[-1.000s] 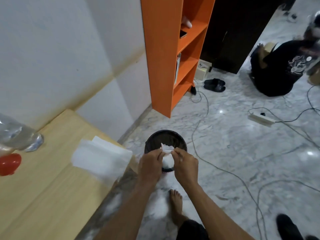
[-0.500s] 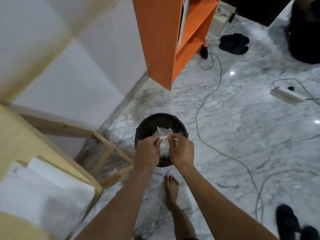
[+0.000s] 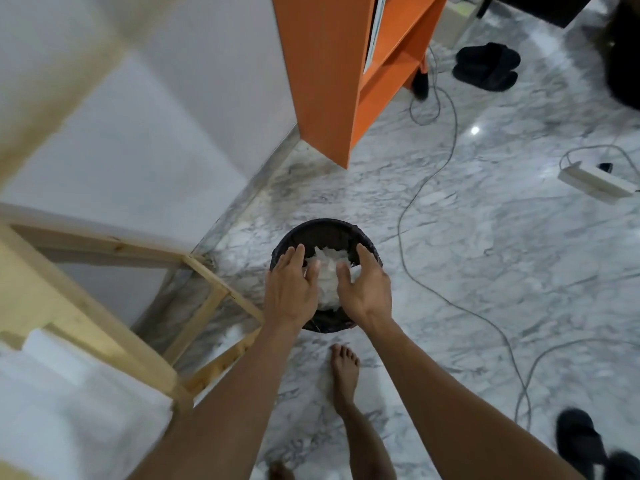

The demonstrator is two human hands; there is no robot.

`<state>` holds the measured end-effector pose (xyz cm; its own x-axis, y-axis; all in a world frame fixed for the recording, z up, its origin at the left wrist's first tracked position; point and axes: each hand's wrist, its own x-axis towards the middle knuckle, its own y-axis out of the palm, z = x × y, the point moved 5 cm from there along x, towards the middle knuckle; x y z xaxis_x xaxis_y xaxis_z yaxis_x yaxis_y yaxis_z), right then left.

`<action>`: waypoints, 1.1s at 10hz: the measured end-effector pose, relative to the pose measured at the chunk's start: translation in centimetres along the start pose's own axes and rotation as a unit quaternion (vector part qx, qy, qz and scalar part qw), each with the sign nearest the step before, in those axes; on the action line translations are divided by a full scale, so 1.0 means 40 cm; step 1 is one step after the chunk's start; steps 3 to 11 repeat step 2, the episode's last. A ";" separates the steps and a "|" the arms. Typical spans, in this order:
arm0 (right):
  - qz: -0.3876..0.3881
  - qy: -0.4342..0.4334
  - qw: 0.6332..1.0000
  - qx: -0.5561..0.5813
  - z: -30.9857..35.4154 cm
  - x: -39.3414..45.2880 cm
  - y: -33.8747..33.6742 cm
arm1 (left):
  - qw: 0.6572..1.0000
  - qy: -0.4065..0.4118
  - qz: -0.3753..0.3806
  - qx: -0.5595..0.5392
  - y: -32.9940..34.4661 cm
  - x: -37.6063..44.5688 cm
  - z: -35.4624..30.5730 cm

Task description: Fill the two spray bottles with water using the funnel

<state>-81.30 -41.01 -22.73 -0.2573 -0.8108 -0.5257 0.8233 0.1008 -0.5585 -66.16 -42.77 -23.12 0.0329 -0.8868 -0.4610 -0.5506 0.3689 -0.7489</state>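
Note:
No spray bottle or funnel is in view. A black waste bin (image 3: 346, 230) stands on the marble floor in front of me. White crumpled tissue (image 3: 329, 271) lies in the bin's mouth. My left hand (image 3: 291, 289) and my right hand (image 3: 365, 289) hover over the bin, fingers spread and straight, one on each side of the tissue. Neither hand holds anything.
A wooden table (image 3: 104, 327) with a stack of white paper towels (image 3: 62, 410) is at my left. An orange shelf unit (image 3: 329, 64) stands beyond the bin. Cables (image 3: 408, 188), a power strip (image 3: 592, 180) and black slippers (image 3: 485, 65) lie on the floor. My bare foot (image 3: 343, 368) is near the bin.
Both hands pinched the wad of tissue over the bin; now their fingers are spread and the tissue lies in the bin. The view has tilted further down.

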 end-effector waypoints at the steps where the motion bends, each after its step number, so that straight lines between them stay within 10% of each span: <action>1: 0.013 0.013 1.000 0.003 0.001 0.002 0.002 | 1.000 -0.006 0.009 -0.008 -0.001 -0.001 0.006; 11: 0.015 0.030 0.999 0.001 -0.004 0.009 0.001 | 1.000 -0.010 0.002 -0.011 -0.002 0.000 0.007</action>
